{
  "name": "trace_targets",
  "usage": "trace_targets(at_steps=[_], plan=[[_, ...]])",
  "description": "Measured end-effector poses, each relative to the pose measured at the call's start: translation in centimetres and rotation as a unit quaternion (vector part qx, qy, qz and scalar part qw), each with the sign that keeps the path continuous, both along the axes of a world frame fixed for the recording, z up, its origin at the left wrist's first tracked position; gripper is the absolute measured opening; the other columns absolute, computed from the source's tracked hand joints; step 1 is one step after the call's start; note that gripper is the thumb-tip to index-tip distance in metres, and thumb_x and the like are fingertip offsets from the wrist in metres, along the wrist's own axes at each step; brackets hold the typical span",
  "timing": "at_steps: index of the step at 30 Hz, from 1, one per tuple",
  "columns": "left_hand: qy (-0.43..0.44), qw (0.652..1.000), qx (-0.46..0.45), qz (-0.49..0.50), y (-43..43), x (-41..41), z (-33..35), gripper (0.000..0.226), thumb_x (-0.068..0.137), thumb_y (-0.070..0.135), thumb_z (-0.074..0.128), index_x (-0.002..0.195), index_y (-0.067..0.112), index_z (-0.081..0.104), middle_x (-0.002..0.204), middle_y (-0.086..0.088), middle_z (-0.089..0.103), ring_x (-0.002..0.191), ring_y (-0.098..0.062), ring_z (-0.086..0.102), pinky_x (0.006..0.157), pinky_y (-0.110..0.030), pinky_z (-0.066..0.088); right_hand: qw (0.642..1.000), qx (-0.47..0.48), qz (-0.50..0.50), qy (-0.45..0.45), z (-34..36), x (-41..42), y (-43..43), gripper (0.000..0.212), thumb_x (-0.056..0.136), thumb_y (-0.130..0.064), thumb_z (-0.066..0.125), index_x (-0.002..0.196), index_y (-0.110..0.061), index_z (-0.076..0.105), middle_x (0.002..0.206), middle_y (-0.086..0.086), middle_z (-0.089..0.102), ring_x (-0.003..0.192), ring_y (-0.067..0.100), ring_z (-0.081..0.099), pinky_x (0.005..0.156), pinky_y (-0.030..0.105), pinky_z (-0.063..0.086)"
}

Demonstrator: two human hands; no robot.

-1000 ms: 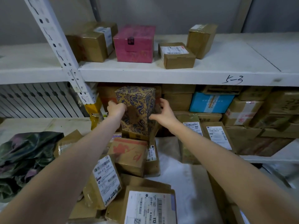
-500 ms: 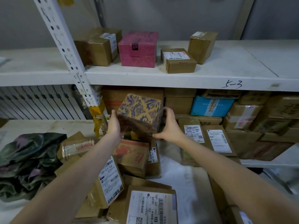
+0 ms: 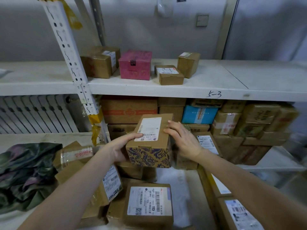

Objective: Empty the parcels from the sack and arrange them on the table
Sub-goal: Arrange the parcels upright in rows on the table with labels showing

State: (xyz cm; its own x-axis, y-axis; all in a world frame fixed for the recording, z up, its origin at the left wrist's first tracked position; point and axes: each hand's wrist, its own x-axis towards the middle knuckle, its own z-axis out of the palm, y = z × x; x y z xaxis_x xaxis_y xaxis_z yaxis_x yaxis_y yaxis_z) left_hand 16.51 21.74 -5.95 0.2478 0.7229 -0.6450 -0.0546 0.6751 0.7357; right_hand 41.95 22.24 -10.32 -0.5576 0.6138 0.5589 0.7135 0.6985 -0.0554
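Note:
I hold a cardboard parcel with a blue-and-gold patterned side (image 3: 150,156) above the pile; its top carries a white shipping label. My left hand (image 3: 118,147) grips its left side, thumb on the label's lower edge. My right hand (image 3: 183,138) lies over the top right corner with fingers spread and bent on it. Below lie several brown labelled parcels, among them a labelled box (image 3: 148,203) on the white sack (image 3: 172,178).
A white upper shelf (image 3: 216,83) carries a pink box (image 3: 135,64) and three brown boxes. The lower shelf is stacked with cartons, one blue (image 3: 199,114). A dark crumpled cloth (image 3: 25,175) lies at the left. A perforated white upright (image 3: 66,47) stands left of centre.
The patterned parcel has been tipped toward me and lowered, so its labelled brown face now points up. Both hands shifted with it; the right hand moved onto the top.

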Motion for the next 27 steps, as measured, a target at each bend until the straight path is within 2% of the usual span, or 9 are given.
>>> trace_targets(at_steps=[3,5,10,13,16,19,21,24,27], plan=[[-0.020,0.999,0.026,-0.012,-0.8,0.8,0.4,0.046,0.071,0.026,0.070,0.113,0.010,0.061,0.095,-0.019,0.073,0.101,-0.035,0.060,0.090,-0.049,0.046,0.994,-0.054,-0.097,0.012,0.3,0.5,-0.8,0.095,0.060,-0.005,0.083,0.138,-0.017,0.030,0.139,0.005,0.028,0.131,0.024,0.030,0.111,0.052,0.035],[-0.002,0.999,0.046,-0.022,-1.1,1.3,0.5,0.046,0.075,0.019,0.069,0.119,0.009,0.060,0.098,-0.017,0.073,0.100,-0.033,0.062,0.091,-0.047,0.047,0.974,-0.123,-0.174,0.080,0.3,1.1,-1.3,0.085,0.071,0.002,0.072,0.142,-0.016,0.029,0.143,0.006,0.027,0.130,0.026,0.037,0.105,0.040,0.043],[0.189,0.959,0.204,-0.057,-1.6,2.0,1.5,0.080,0.071,0.002,0.077,0.136,0.021,0.036,0.107,0.002,0.055,0.091,-0.020,0.063,0.074,-0.038,0.057,0.946,-0.144,-0.208,0.202,2.3,2.1,-3.1,0.070,0.079,0.005,0.062,0.141,-0.011,0.033,0.142,0.008,0.029,0.122,0.025,0.044,0.087,0.027,0.042],[0.279,0.903,0.306,-0.112,-2.2,3.0,2.9,0.082,0.066,0.006,0.082,0.128,0.022,0.030,0.114,0.004,0.043,0.091,-0.011,0.055,0.064,-0.028,0.052,0.970,-0.093,-0.148,0.167,4.4,1.5,-4.2,0.068,0.077,-0.008,0.067,0.138,-0.009,0.038,0.140,0.010,0.037,0.129,0.025,0.040,0.105,0.036,0.039],[0.346,0.828,0.390,-0.206,-2.6,4.3,3.8,0.086,0.060,0.018,0.085,0.122,0.027,0.025,0.122,0.000,0.045,0.104,-0.020,0.054,0.080,-0.039,0.054,0.987,-0.100,-0.125,0.004,6.1,1.2,-5.1,0.088,0.071,-0.034,0.075,0.145,-0.016,0.030,0.149,0.005,0.031,0.141,0.023,0.024,0.117,0.052,0.023],[0.447,0.719,0.449,-0.285,-3.0,5.0,4.9,0.087,0.056,0.032,0.083,0.119,0.028,0.023,0.117,0.002,0.052,0.109,-0.023,0.053,0.112,-0.053,0.025,0.968,-0.131,-0.165,-0.135,7.4,2.0,-5.4,0.102,0.067,-0.050,0.076,0.149,-0.027,0.020,0.155,-0.003,0.023,0.146,0.019,0.013,0.117,0.059,0.007],[0.489,0.655,0.475,-0.326,-3.3,5.3,5.4,0.090,0.057,0.036,0.083,0.124,0.027,0.023,0.119,0.001,0.052,0.117,-0.023,0.048,0.116,-0.056,0.005,0.954,-0.141,-0.192,-0.182,7.9,2.7,-5.9,0.105,0.065,-0.056,0.076,0.150,-0.028,0.020,0.155,-0.002,0.025,0.146,0.020,0.016,0.115,0.061,0.006],[0.506,0.602,0.505,-0.356,-3.7,5.6,5.5,0.092,0.058,0.035,0.082,0.128,0.028,0.022,0.126,0.000,0.048,0.125,-0.023,0.040,0.115,-0.057,-0.005,0.946,-0.199,-0.208,-0.153,8.1,3.1,-7.0,0.111,0.062,-0.057,0.079,0.150,-0.027,0.019,0.149,-0.001,0.035,0.139,0.021,0.029,0.115,0.053,0.024],[0.497,0.598,0.545,-0.314,-4.3,6.7,5.4,0.096,0.064,0.029,0.080,0.138,0.029,0.019,0.141,-0.002,0.038,0.138,-0.023,0.024,0.112,-0.061,-0.009,0.946,-0.220,-0.232,-0.060,7.3,3.3,-8.2,0.109,0.058,-0.052,0.083,0.146,-0.023,0.027,0.135,-0.001,0.044,0.124,0.019,0.043,0.099,0.037,0.044]])
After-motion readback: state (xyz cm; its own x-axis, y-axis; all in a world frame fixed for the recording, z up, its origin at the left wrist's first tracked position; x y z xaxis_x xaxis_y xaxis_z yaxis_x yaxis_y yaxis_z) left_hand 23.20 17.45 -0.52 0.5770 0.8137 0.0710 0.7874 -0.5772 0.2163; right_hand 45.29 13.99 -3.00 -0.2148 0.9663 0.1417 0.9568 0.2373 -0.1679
